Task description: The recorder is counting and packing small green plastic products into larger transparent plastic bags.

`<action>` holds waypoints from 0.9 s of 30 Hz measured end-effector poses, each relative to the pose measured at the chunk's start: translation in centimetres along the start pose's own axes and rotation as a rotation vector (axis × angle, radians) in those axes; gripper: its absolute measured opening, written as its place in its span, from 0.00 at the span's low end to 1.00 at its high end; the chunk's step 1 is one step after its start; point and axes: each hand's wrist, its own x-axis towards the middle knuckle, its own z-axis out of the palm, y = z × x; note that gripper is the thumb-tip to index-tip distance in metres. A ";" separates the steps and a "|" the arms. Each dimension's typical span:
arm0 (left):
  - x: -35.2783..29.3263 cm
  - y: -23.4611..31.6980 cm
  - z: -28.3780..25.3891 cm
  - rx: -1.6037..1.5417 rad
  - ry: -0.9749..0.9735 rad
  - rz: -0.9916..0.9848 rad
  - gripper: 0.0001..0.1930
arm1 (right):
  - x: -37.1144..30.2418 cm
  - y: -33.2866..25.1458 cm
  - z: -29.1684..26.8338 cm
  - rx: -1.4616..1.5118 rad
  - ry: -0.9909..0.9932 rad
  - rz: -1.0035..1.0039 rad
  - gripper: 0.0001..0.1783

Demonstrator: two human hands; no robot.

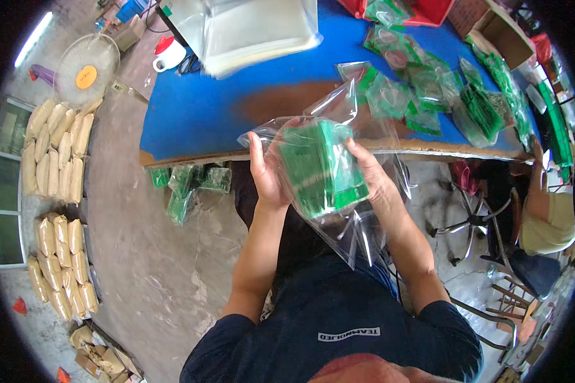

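In front of my body, near the table's edge, I hold a thick stack of green packets point(313, 169) inside a loose clear plastic bag point(354, 236). My left hand point(269, 172) cups the stack's left side, its thumb pointing up and its other fingers mostly hidden behind the bag. On the right side, my right hand point(372, 175) grips the stack, with the thumb lying over its upper right part. The bag's slack plastic sticks out above and below the packets.
Loose green-and-clear packets point(390, 96) and a bundled pile point(482, 115) lie on the blue table point(198, 121). Clear bags point(262, 38) are stacked at its back. Bagged green packs point(188, 185) rest below its edge. Another person point(546, 217) sits at right.
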 end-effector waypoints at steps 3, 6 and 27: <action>-0.2 -0.4 -0.1 0.064 0.038 0.055 0.42 | 0.3 0.4 -1.1 0.089 -0.018 -0.016 0.32; 0.1 -0.7 0.4 0.003 -0.058 0.062 0.41 | 0.2 0.6 -0.6 0.168 -0.060 0.041 0.31; 1.3 0.4 0.6 0.346 0.123 0.048 0.38 | -0.7 -0.2 1.2 0.086 0.070 -0.079 0.28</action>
